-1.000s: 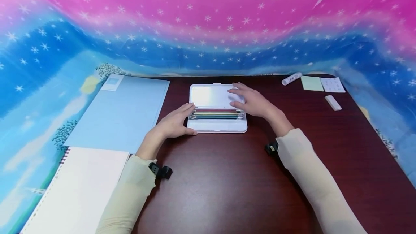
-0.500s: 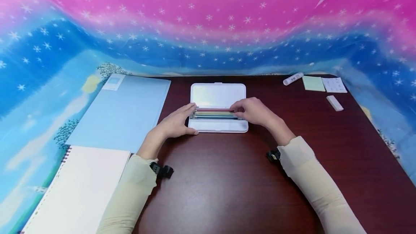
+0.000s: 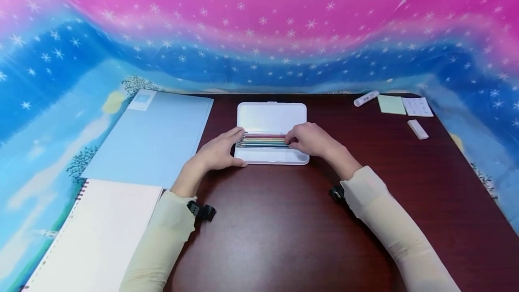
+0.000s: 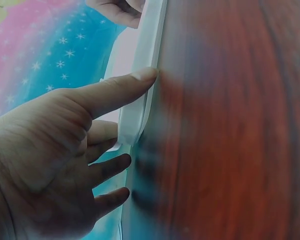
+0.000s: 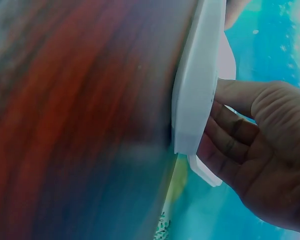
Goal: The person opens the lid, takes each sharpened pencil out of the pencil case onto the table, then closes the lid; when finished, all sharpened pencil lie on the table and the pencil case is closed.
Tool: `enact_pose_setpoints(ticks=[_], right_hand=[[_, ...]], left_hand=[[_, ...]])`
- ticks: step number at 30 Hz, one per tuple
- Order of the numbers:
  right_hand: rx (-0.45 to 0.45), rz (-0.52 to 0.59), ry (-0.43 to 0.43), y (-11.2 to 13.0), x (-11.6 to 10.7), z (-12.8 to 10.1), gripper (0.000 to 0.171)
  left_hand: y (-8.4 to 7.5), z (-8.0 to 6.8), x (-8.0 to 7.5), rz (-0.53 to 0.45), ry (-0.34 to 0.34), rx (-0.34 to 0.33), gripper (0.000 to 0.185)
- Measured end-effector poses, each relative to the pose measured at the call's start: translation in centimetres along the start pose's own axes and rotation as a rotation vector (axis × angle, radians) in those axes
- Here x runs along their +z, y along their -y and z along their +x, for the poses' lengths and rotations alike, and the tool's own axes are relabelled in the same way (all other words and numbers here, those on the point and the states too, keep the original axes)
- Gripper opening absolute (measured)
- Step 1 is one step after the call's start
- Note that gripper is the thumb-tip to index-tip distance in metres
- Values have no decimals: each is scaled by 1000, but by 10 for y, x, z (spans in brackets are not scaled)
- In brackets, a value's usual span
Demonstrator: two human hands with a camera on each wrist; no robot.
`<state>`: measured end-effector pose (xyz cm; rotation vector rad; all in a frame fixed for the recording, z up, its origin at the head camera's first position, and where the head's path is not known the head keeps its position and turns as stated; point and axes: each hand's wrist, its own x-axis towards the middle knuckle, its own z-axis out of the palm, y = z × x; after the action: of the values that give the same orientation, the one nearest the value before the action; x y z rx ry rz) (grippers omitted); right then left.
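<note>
Pencil case [image 3: 272, 157] sits lid-up at 12 o'clock; left hand [image 3: 219, 151] rests, fingers loose, on its 9 o'clock side, right hand [image 3: 311, 140] curls over pencils [image 3: 263, 140] at 3, can't tell if pinching.

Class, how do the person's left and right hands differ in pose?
The left hand extends its fingers; the right hand curls its own. The left hand touches the left end of the white rectangular pencil case; the right hand reaches inside, at thin coloured pencils. Both emerge from cream sleeves.
</note>
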<state>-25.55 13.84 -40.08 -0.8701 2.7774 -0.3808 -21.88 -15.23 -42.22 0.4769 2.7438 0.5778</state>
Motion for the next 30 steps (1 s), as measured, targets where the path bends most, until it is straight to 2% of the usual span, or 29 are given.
enact_pose_setpoints(ticks=[6, 16, 25, 30], right_hand=[[-18, -90, -11, 8, -2, 3, 8], [-40, -219, 28, 16, -6, 9, 7], [-21, -247, 55, 21, -4, 12, 8], [1, -187, 36, 21, -3, 10, 10]], left_hand=[[-1, 0, -2, 0, 0, 9, 103], [-1, 1, -3, -11, 0, 4, 104], [-1, 0, -2, -32, 14, -12, 104], [-1, 1, -1, -28, 3, -12, 104]])
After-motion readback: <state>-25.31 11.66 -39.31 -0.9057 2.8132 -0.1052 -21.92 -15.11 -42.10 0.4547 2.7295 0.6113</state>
